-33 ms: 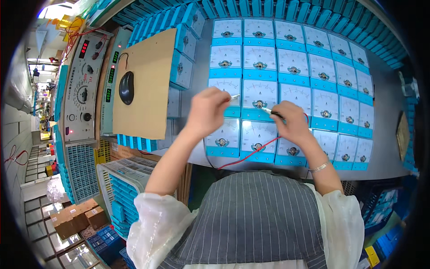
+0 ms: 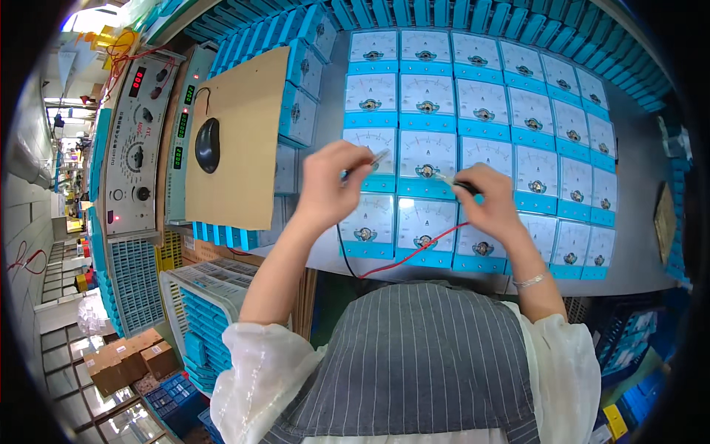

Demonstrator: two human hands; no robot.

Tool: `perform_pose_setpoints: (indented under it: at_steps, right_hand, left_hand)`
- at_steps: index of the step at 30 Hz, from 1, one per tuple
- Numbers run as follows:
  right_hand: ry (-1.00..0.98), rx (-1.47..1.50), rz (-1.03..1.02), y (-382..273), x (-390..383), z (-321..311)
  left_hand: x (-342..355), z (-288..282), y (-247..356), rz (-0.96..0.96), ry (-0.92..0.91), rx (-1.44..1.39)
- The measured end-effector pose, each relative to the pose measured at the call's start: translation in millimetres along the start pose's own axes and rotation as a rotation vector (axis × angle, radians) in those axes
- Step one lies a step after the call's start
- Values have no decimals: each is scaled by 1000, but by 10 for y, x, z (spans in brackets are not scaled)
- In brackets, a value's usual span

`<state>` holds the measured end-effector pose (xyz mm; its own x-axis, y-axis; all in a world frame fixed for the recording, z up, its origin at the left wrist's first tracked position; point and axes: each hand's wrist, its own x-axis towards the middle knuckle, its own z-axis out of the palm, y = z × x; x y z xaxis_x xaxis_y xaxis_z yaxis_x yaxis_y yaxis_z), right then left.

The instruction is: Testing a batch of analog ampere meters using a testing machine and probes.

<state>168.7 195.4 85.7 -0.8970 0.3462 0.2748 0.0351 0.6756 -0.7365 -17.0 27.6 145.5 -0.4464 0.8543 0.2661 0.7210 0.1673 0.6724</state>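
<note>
My left hand (image 2: pixel 329 181) is closed on a small test lead, whose metal tip (image 2: pixel 379 157) is over an analog panel meter (image 2: pixel 360 140) in the leftmost column. A black wire (image 2: pixel 342 248) hangs below that hand. My right hand (image 2: pixel 488 200) pinches a black-handled probe (image 2: pixel 467 186); its thin pale tip points left, close to the round adjuster of another panel meter (image 2: pixel 427 148). Whether the tip touches is too small to tell. A red wire (image 2: pixel 414 255) runs up under my right hand. Several similar white-faced meters with turquoise bases lie in rows around.
To the left, a black mouse (image 2: pixel 208 146) rests on a cardboard sheet (image 2: pixel 244 155) over stacked meters. Beyond stand a grey control unit (image 2: pixel 133 148) with knobs and a slim display unit (image 2: pixel 181 140). Turquoise meters (image 2: pixel 444 15) line the far table edge; a crate (image 2: pixel 207 296) stands lower left.
My left hand has shifted slightly left, and its metal tip has tilted upward. My right hand has moved a little right, drawing the probe's tip back from the meter's adjuster.
</note>
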Motion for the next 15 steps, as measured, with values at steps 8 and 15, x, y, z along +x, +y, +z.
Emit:
perform_pose_setpoints:
  at_steps: [8, 15]
  right_hand:
    - [535, 1298, 368, -37, -554, -1211]
    - [910, 1150, 164, 262, -1558, -2400]
  left_hand:
    - [-1, 303, 779, -334, -112, -1016]
    - [164, 1223, 1324, -314, -560, -1144]
